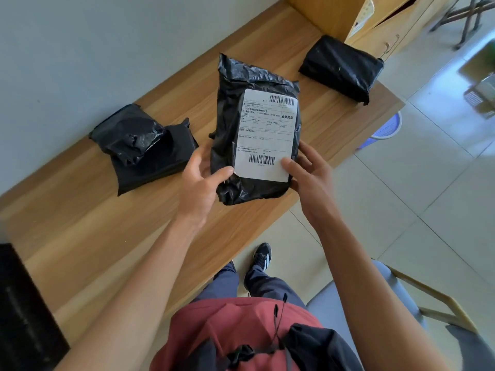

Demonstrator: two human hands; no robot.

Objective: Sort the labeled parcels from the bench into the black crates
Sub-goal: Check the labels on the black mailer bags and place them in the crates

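I hold a black plastic parcel (233,124) with a white shipping label (267,135) facing up, lifted a little above the wooden bench (80,223). My left hand (201,180) grips its lower left edge, thumb on the front. My right hand (308,172) grips the lower right edge, thumb on the label's corner. Two more black parcels lie stacked on the bench to the left (142,148). Another black parcel (342,68) lies at the bench's far right end. A black crate (24,311) shows partly at the lower left edge.
A wall runs behind the bench. A wooden cabinet (375,20) stands past the bench's right end. A purple basin (385,129) sits on the tiled floor below it. A grey-seated chair (401,303) stands at my right.
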